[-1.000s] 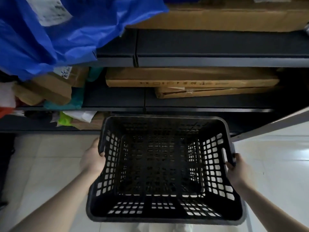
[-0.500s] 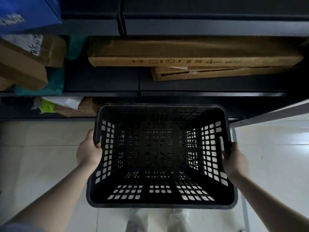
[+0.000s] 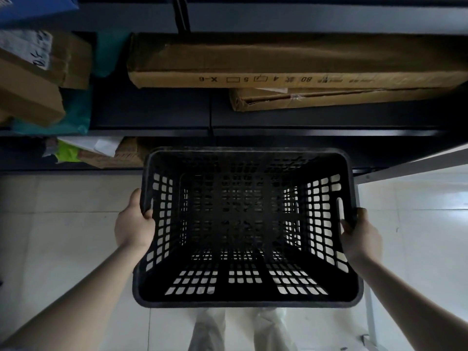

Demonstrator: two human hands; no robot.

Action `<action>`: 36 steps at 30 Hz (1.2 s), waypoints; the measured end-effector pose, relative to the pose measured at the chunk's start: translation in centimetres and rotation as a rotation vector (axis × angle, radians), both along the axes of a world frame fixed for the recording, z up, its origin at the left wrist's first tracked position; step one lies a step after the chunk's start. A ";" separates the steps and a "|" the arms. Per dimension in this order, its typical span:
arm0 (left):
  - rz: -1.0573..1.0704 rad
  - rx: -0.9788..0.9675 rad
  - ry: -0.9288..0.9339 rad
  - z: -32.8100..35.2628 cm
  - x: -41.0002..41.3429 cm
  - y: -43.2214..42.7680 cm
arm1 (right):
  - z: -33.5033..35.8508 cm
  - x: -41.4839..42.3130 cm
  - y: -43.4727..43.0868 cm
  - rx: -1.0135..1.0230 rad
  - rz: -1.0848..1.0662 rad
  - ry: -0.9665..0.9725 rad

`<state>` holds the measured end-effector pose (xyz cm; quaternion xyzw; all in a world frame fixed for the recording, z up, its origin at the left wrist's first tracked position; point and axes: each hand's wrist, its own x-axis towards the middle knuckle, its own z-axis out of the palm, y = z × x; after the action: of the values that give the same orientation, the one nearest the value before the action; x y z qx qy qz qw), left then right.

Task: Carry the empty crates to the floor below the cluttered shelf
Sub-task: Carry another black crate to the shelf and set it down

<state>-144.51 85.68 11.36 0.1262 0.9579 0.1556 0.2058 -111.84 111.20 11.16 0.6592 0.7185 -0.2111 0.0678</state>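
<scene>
An empty black lattice crate hangs level in front of me, above the pale tiled floor. My left hand grips its left rim, fingers curled over the edge. On the other side, my right hand holds the right rim beside the handle slot. The crate's far edge reaches the foot of the dark shelf, whose boards are stacked with boxes. Nothing lies inside the crate.
Two long cardboard boxes lie on the shelf straight ahead. Smaller cartons, teal bags and a yellow-green packet crowd its left side. A grey metal frame slants in at the right. Tiled floor spreads left and right.
The view has tilted downward and the blue bag at upper left has left the frame. The crate has come lower and nearer the shelf's foot, both hands still on its rims.
</scene>
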 end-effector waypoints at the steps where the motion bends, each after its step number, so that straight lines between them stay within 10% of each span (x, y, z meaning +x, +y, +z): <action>1: 0.000 -0.010 0.002 -0.1 0.0 0.0 | -0.1 0.0 0.0 0.002 -0.002 -0.002; 16: -0.101 -0.188 -0.066 3.8 -0.1 1.8 | 3.6 -3.2 -0.2 -0.053 0.178 -0.117; 26: -0.343 -0.070 0.073 17.1 7.8 6.2 | 18.3 -7.0 -1.2 0.086 0.534 -0.013; 36: -0.084 0.079 0.318 36.7 12.7 -0.9 | 37.0 -8.1 -7.1 0.244 0.810 0.255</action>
<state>-131.82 84.77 48.02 0.1970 0.9654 0.1627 0.0527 -119.97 104.10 48.16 0.2963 0.9412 -0.1608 -0.0226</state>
